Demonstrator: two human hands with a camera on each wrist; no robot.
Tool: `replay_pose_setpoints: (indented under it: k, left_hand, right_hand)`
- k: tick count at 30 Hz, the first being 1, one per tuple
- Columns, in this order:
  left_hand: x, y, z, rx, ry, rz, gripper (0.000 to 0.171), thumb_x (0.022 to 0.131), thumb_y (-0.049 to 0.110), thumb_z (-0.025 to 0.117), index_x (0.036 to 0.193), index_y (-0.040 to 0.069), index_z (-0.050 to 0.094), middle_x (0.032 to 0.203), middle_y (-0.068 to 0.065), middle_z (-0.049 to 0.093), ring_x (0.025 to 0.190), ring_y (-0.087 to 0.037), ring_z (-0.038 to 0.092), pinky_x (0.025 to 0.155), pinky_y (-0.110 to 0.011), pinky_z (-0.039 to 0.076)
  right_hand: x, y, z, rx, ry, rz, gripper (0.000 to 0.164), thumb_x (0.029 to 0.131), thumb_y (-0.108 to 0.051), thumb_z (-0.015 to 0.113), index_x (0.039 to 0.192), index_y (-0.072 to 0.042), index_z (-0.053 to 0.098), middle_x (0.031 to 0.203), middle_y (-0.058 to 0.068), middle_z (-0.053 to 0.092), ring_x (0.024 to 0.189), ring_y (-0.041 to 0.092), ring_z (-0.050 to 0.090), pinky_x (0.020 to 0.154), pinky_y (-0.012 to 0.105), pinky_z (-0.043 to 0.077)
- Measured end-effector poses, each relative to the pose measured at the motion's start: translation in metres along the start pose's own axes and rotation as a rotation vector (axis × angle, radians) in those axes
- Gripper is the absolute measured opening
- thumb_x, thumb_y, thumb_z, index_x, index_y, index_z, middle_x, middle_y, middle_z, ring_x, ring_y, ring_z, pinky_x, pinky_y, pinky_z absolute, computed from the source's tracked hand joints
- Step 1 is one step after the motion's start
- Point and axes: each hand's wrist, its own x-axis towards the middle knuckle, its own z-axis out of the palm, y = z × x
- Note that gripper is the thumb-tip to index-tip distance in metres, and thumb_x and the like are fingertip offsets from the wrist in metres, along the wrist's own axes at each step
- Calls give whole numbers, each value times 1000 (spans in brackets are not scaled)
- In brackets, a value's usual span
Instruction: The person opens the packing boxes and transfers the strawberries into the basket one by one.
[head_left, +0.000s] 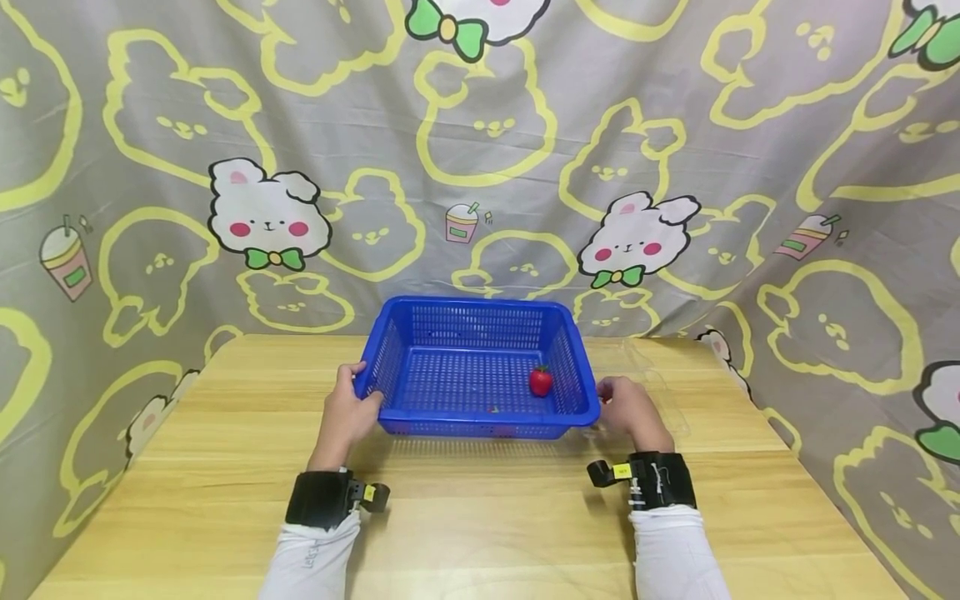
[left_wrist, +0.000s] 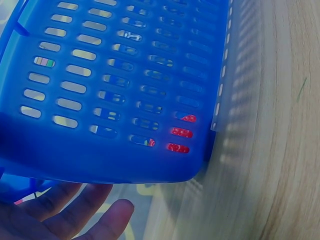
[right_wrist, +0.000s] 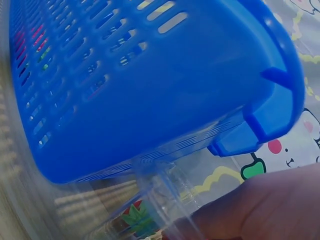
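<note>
A blue slotted plastic basket (head_left: 480,419) sits on the table, tilted slightly in view. Inside it at the right lies a red strawberry (head_left: 541,381) with a green top; red patches (left_wrist: 181,133) show through the slots, mostly hidden by the front wall. My left hand (head_left: 351,417) grips the basket's left rim, thumb toward the front corner. Beside the basket's right end, my right hand (head_left: 632,410) curls its fingers about a strawberry (right_wrist: 136,217), whose green leaves show near clear plastic in the right wrist view. Its fingertips are partly hidden.
A clear plastic box (head_left: 656,379) lies on the table right of the basket, partly behind the right hand. The wooden table (head_left: 480,517) extends toward me. A patterned cloth (head_left: 495,225) hangs along the table's back and sides.
</note>
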Motion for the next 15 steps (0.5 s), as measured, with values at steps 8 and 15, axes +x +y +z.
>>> replay_pose_setpoints:
  k: [8,15]
  left_hand:
    - [-1,1,-1,2,-20,-13,57,93,11,47,144,5,22,141,-37,36,125,-50,40,101,-63,36]
    - [-2,3,-1,0,-26,-14,57,94,11,46,145,5,21,142,-37,34,125,-50,39,101,-63,36]
  right_hand:
    - [1,0,-1,21,-3,23,26,78,-14,66,98,3,67,94,21,68,85,33,61,74,50,52]
    - [1,0,-3,27,13,18,26,78,-12,66,99,4,67,93,21,68,85,33,61,74,50,52]
